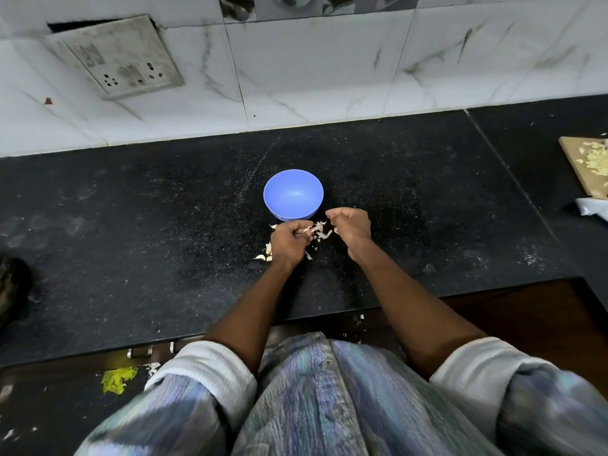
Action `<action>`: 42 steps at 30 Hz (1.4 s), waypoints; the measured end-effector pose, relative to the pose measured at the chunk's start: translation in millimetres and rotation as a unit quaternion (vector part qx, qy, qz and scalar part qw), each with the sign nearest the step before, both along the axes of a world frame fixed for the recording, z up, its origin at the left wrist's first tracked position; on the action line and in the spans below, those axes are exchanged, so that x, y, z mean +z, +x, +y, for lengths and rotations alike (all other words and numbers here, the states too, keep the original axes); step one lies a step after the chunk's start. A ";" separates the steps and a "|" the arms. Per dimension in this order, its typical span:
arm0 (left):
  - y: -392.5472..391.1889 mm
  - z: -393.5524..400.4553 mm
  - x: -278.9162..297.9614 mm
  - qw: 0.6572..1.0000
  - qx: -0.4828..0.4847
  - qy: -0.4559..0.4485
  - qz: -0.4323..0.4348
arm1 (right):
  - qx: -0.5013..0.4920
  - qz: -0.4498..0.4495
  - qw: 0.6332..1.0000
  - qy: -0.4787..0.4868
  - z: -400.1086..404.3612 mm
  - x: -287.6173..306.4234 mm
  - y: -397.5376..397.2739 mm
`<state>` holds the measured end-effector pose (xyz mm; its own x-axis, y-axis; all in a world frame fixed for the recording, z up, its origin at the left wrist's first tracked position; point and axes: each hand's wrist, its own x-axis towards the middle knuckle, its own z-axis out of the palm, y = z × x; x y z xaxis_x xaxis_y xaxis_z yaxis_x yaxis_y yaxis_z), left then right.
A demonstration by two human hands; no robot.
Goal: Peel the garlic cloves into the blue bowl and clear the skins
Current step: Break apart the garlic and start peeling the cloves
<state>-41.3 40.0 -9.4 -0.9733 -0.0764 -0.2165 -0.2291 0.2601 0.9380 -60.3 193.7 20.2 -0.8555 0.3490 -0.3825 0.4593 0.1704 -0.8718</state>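
Two bare hands are held close together over a black speckled stone counter (131, 225), just on the near side of a round blue plastic bowl (293, 194). The left hand (289, 240) is curled, and a small piece of pale, papery garlic (308, 229) is pinched at its fingertips; whether that piece is a whole clove or only skin cannot be told. The right hand (351, 227) is also curled, with its fingers drawn in toward the left hand; something pale is seen at its thumb side, but whether it is gripped cannot be told. Between the two hands and slightly beneath them, loose whitish garlic skins (321, 234) are scattered on the counter. A few unpeeled cream-coloured garlic cloves (267, 251) are seen just to the left of the left hand, touching the counter. The blue bowl stands upright just beyond the fingertips of both hands, and nothing is seen inside it. Far to the right of the right hand, a pale wooden chopping board (580, 166) with chopped pale pieces on it is partly cut off by the frame edge. Well beyond and left of the left hand, a grimy grey switch plate (121, 57) is set in a white marbled tile wall (329, 67). Both forearms emerge from rolled sleeves of a striped blue-grey shirt (312, 399).
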 end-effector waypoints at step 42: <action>11.6 -32.1 1.8 0.996 0.088 -0.016 0.021 | 0.092 0.031 0.973 0.211 -10.6 -0.7 1.7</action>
<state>-29.7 7.9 -7.6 -0.9522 -0.2530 -0.1711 -0.2349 0.2483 0.9398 -58.6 183.1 19.5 -0.9350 0.3033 -0.1837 0.3361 0.5930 -0.7317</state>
